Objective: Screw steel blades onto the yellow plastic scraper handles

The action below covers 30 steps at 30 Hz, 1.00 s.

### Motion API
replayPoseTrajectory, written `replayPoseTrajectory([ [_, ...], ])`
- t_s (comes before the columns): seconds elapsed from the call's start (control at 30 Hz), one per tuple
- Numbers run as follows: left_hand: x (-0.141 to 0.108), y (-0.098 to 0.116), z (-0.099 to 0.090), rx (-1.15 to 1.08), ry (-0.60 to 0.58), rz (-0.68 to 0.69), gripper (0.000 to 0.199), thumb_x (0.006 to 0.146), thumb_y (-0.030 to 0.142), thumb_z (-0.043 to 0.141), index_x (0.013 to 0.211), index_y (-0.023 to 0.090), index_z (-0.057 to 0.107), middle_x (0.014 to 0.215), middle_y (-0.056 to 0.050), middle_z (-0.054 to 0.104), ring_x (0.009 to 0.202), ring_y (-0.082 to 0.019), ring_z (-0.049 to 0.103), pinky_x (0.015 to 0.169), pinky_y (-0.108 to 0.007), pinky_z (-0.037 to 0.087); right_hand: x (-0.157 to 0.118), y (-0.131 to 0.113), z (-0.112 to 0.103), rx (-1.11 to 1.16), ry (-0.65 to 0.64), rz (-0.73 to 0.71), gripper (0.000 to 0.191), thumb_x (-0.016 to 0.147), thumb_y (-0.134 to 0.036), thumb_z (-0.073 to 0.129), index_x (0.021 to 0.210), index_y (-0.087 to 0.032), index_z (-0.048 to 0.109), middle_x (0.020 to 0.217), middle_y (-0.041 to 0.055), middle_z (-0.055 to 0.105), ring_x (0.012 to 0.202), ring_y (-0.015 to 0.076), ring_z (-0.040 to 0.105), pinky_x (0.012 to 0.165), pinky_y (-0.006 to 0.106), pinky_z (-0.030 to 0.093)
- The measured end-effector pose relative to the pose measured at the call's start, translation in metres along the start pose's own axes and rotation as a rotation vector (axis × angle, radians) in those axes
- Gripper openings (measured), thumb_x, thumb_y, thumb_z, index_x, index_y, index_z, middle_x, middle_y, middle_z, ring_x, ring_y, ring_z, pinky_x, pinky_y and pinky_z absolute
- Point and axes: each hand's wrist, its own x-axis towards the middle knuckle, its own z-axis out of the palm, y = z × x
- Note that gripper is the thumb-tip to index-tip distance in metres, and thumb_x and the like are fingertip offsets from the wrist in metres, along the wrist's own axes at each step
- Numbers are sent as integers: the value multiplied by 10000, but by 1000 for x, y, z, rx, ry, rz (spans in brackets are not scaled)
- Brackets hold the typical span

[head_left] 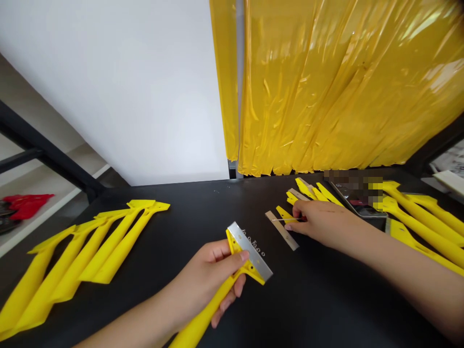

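Observation:
My left hand [221,270] is closed round the head of a yellow scraper handle [203,321], its thumb pressing a metal blade [253,256] flat against the head. My right hand [311,220] is pinched on a thin screwdriver [286,220], whose shaft points left over a loose metal strip [282,231]. A small yellow plate [285,214] lies just beside the right fingertips. Several small metal rings or nuts [253,244] are scattered on the black table [290,299] behind the blade.
Several yellow handles [90,241] lie in a row at the left. More yellow handles [416,212] rest at the right, by a dark phone-like device [355,193]. Yellow plates and strips [308,188] lie behind my right hand. Yellow film [319,87] and a white panel [126,87] stand at the back.

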Motion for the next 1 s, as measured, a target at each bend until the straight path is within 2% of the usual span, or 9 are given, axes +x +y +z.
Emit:
replayPoseTrajectory([
  [0.27,-1,-1,1,3,1,16,367,990,503,657,805,189,614,583,36,607,360,-70,451,284,-132,415,0,-4,-4,24,-22,25,253,889,-521,678,811,-280,699,746,12,730,708,249,713,584,322,432],
  [0.37,-1,0,2,13,5,16,375,995,505,646,795,190,607,561,42,592,342,-65,435,284,-130,413,-2,-8,-7,11,-6,35,216,902,-462,638,808,-276,694,729,12,724,680,241,700,581,320,424],
  [0.53,-1,0,0,16,-10,11,380,1002,495,638,780,189,600,558,41,593,342,-68,445,285,-132,417,-2,-13,-10,-33,57,24,171,921,-358,570,812,-250,645,754,48,712,735,269,696,631,341,406],
  [0.63,0,1,-1,23,-25,-9,390,1011,490,625,764,189,595,542,41,584,340,-72,452,286,-140,430,-2,-17,-14,-8,81,0,174,944,-314,527,805,-247,607,722,39,678,675,242,651,599,331,362],
  [0.83,-2,-2,3,-3,-7,9,323,995,457,646,823,184,621,610,22,622,368,-68,460,286,-131,420,-23,-40,-23,192,96,-148,169,958,-248,516,798,-259,571,667,-40,618,603,150,578,567,277,371],
  [0.93,-3,-6,7,-20,-35,8,295,989,448,643,857,184,626,605,20,622,363,-71,459,282,-135,419,-40,-55,-20,358,148,-280,133,935,-199,555,812,-248,551,677,-50,592,596,133,546,580,270,371],
  [1.0,-3,-9,10,-26,-40,2,290,989,448,638,865,187,625,602,19,623,359,-72,462,281,-136,420,-48,-64,-15,388,185,-364,125,926,-166,567,829,-241,543,695,-47,584,620,136,541,604,276,371],
])
